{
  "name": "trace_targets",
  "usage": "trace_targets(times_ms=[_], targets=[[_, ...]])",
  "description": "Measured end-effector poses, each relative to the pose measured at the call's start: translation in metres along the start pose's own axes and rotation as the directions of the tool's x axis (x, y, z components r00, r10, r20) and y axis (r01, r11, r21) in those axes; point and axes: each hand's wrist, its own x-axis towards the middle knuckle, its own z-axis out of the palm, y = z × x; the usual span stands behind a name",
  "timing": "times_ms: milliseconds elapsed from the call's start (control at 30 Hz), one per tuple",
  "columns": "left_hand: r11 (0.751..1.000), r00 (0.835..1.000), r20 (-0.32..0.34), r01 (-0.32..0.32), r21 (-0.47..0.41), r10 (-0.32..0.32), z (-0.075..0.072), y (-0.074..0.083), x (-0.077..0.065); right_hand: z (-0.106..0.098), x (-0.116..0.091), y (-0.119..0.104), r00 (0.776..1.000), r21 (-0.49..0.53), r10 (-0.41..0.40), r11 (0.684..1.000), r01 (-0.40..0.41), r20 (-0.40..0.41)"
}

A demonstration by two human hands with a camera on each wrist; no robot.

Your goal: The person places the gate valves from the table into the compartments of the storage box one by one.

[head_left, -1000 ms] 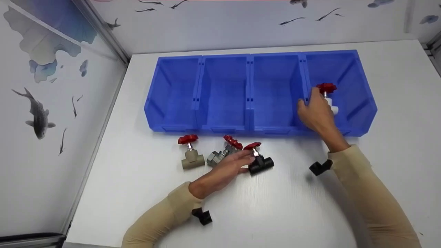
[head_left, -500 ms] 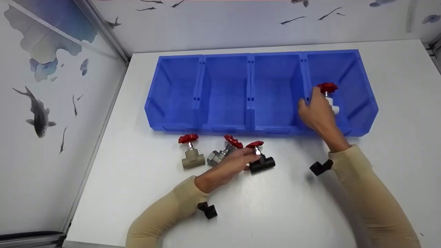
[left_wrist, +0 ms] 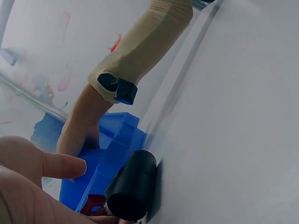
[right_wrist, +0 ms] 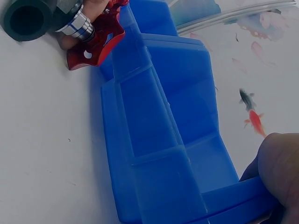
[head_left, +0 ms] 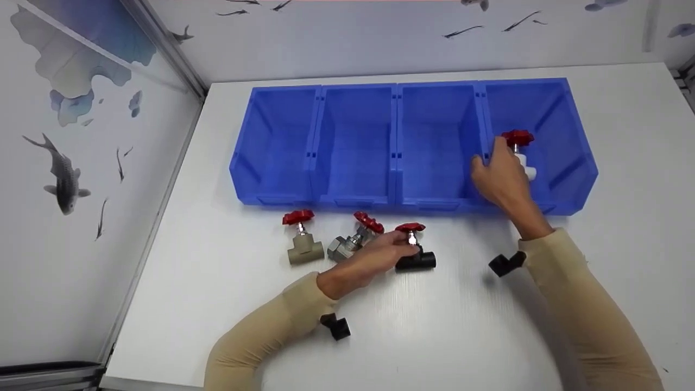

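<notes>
while the right hand (head_left: 503,176) grips a divider (head_left: 482,119) of four bins (head_left: 355,202), the left hand (head_left: 374,258) pinches one black valve (head_left: 422,262) of four.

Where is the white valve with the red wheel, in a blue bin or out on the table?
In: the head view shows the white valve within the walls of the rightmost blue bin, partly hidden by the right hand.

Left fingers (right_wrist: 96,8) gripping red-wheeled black valve (right_wrist: 44,23); right fingers (right_wrist: 282,163) on blue bin wall (right_wrist: 233,198).

Workshop-like setting (blue bins (head_left: 355,187), valves (head_left: 305,251))
</notes>
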Motion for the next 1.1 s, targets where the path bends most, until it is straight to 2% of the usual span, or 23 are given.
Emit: trace_targets(times_ms=[167,333,633,1100], targets=[[1.000,1.000,-0.004,0.001,-0.005,-0.001,0.002,0.001,0.001,-0.001,0.001,0.000,1.000,0.000,0.003,1.000,-0.003,0.003],[1.000,1.000,0.001,-0.027,-0.016,0.027,0.003,0.002,0.000,-0.002,0.001,0.000,1.000,0.001,0.012,1.000,-0.012,0.009],[0.998,0.997,-0.049,-0.049,0.042,0.051,0.006,0.000,0.001,0.000,0.001,0.000,1.000,-0.017,0.012,1.000,-0.012,0.005],[0.994,0.994,-0.073,-0.074,0.082,0.080,0.014,-0.003,0.009,0.001,0.002,0.002,1.000,0.006,0.017,1.000,-0.017,0.014]])
